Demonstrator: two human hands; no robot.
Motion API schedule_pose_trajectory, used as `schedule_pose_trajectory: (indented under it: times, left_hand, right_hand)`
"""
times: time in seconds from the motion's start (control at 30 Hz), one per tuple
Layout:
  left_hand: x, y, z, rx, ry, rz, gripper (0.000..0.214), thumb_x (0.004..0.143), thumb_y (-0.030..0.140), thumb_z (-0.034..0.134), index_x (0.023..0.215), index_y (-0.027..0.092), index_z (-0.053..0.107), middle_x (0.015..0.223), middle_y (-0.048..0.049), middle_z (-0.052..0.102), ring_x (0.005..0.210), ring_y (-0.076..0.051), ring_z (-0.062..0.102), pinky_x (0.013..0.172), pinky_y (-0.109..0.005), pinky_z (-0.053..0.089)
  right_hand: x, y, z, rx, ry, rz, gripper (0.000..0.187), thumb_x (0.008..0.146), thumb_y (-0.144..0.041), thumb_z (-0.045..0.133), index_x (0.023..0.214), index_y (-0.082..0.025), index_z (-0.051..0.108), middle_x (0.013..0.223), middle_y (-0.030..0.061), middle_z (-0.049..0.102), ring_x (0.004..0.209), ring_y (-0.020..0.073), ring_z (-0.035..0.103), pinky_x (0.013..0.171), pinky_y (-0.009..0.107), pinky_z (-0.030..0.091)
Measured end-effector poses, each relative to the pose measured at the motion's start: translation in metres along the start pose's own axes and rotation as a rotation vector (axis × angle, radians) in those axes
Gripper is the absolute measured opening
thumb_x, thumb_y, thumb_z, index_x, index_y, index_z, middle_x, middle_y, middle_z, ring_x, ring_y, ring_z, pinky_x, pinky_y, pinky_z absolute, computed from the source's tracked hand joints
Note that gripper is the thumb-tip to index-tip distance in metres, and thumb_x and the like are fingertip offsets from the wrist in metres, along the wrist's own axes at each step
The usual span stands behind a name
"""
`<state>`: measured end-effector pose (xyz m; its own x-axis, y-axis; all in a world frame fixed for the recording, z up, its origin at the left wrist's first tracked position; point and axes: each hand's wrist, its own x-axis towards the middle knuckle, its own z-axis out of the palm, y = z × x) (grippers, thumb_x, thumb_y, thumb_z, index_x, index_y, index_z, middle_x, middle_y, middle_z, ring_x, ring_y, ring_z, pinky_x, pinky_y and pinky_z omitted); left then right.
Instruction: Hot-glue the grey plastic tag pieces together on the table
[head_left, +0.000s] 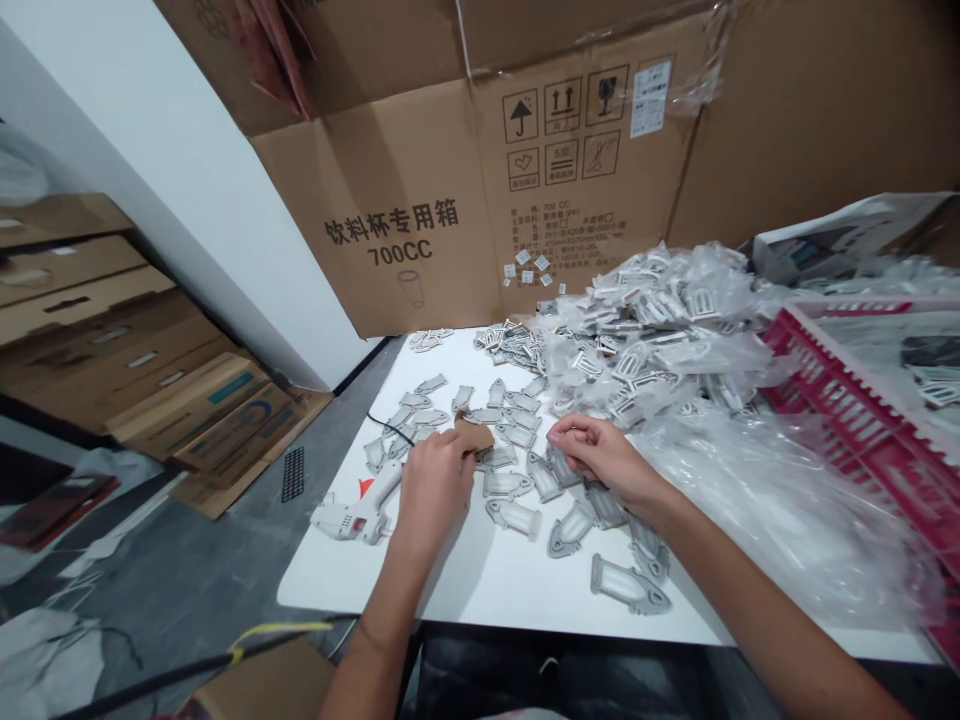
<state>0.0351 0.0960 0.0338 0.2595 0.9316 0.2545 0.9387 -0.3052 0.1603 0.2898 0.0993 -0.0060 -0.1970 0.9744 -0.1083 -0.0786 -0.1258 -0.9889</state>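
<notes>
My left hand (433, 487) rests on the white table (480, 585), fingers closed on a small brown cardboard piece (474, 434). A white glue gun (358, 512) lies just left of it. My right hand (596, 455) is curled in a loose pinch over several flat grey window-shaped pieces (517, 515) laid out in rows; what its fingertips hold is too small to make out.
A heap of the same grey pieces in clear plastic bags (660, 330) fills the table's back right. A red plastic crate (870, 420) stands at the right. Large cardboard boxes (450, 200) wall the back. Flattened cartons (135, 380) lie on the floor at left.
</notes>
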Motion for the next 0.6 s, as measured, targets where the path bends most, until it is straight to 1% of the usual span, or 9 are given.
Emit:
schedule_pose_trajectory:
  times: [0.1, 0.17, 0.23, 0.3, 0.4, 0.47, 0.53, 0.57, 0.6]
  left_hand:
    - [-0.005, 0.005, -0.025, 0.036, 0.049, -0.021, 0.024, 0.097, 0.017, 0.058, 0.104, 0.026, 0.079, 0.095, -0.0064, 0.075, 0.094, -0.029, 0.068, 0.078, -0.037, 0.047]
    - [-0.006, 0.009, -0.044, 0.068, 0.107, -0.044, 0.023, 0.096, 0.018, 0.06, 0.104, 0.027, 0.079, 0.093, -0.0049, 0.075, 0.092, -0.028, 0.068, 0.076, -0.036, 0.046]
    - [-0.002, 0.012, -0.059, 0.081, 0.153, -0.075, 0.021, 0.095, 0.02, 0.062, 0.103, 0.028, 0.08, 0.091, -0.0036, 0.074, 0.085, -0.026, 0.068, 0.072, -0.034, 0.045]
    - [0.009, 0.013, -0.067, 0.068, 0.186, -0.113, 0.019, 0.094, 0.021, 0.064, 0.1, 0.028, 0.081, 0.091, -0.0026, 0.075, 0.082, -0.024, 0.069, 0.072, -0.034, 0.045]
    - [0.043, 0.009, -0.062, 0.063, 0.208, -0.184, 0.021, 0.097, 0.026, 0.063, 0.105, 0.028, 0.082, 0.101, -0.0029, 0.078, 0.087, -0.024, 0.071, 0.079, -0.036, 0.048]
    - [0.075, 0.002, -0.051, 0.124, 0.15, -0.247, 0.026, 0.101, 0.028, 0.058, 0.114, 0.028, 0.08, 0.114, -0.0056, 0.077, 0.099, -0.026, 0.072, 0.088, -0.038, 0.051]
    - [0.11, -0.006, -0.037, 0.143, 0.111, -0.269, 0.033, 0.104, 0.025, 0.051, 0.125, 0.023, 0.076, 0.127, -0.0118, 0.074, 0.114, -0.031, 0.069, 0.094, -0.043, 0.051]
    - [0.127, -0.012, -0.029, 0.145, 0.08, -0.267, 0.034, 0.105, 0.024, 0.049, 0.127, 0.02, 0.074, 0.132, -0.0143, 0.071, 0.12, -0.032, 0.067, 0.097, -0.045, 0.051]
    - [0.144, -0.017, -0.022, 0.142, 0.027, -0.26, 0.03, 0.105, 0.024, 0.052, 0.125, 0.018, 0.074, 0.132, -0.0162, 0.07, 0.122, -0.033, 0.066, 0.098, -0.046, 0.052]
  right_hand:
    - [-0.001, -0.002, 0.001, -0.003, 0.002, -0.002, 0.046, 0.079, -0.062, 0.082, 0.089, -0.02, 0.069, 0.057, -0.0052, 0.051, 0.05, 0.0084, 0.033, 0.048, 0.025, 0.015]
    - [-0.003, -0.004, 0.001, -0.005, 0.003, -0.01, 0.045, 0.079, -0.061, 0.082, 0.089, -0.019, 0.069, 0.057, -0.0053, 0.051, 0.052, 0.0088, 0.034, 0.048, 0.025, 0.016]
    - [-0.004, -0.005, 0.002, -0.003, 0.002, -0.015, 0.044, 0.08, -0.06, 0.082, 0.088, -0.019, 0.069, 0.057, -0.0052, 0.05, 0.052, 0.0091, 0.034, 0.048, 0.026, 0.016]
    - [-0.004, -0.005, 0.002, 0.003, 0.003, -0.012, 0.044, 0.08, -0.06, 0.082, 0.088, -0.019, 0.069, 0.057, -0.0052, 0.051, 0.052, 0.009, 0.033, 0.048, 0.026, 0.016]
    - [-0.002, -0.003, 0.001, 0.012, 0.011, -0.001, 0.044, 0.081, -0.06, 0.082, 0.089, -0.02, 0.069, 0.057, -0.0054, 0.051, 0.05, 0.0083, 0.031, 0.048, 0.026, 0.015]
    - [-0.002, -0.001, 0.001, 0.019, 0.011, 0.001, 0.043, 0.082, -0.06, 0.082, 0.089, -0.02, 0.069, 0.057, -0.0056, 0.052, 0.049, 0.0078, 0.03, 0.048, 0.026, 0.014]
    - [-0.001, 0.0, 0.0, 0.027, 0.01, -0.001, 0.043, 0.082, -0.06, 0.082, 0.09, -0.02, 0.069, 0.057, -0.0056, 0.052, 0.049, 0.0076, 0.029, 0.047, 0.026, 0.014]
    - [-0.001, 0.0, 0.0, 0.03, 0.011, -0.001, 0.043, 0.082, -0.06, 0.082, 0.09, -0.019, 0.069, 0.057, -0.0056, 0.052, 0.049, 0.0075, 0.029, 0.047, 0.026, 0.013]
    - [-0.001, -0.001, -0.001, 0.031, 0.016, -0.002, 0.044, 0.082, -0.06, 0.083, 0.09, -0.019, 0.069, 0.057, -0.0055, 0.052, 0.049, 0.0074, 0.029, 0.047, 0.026, 0.013]
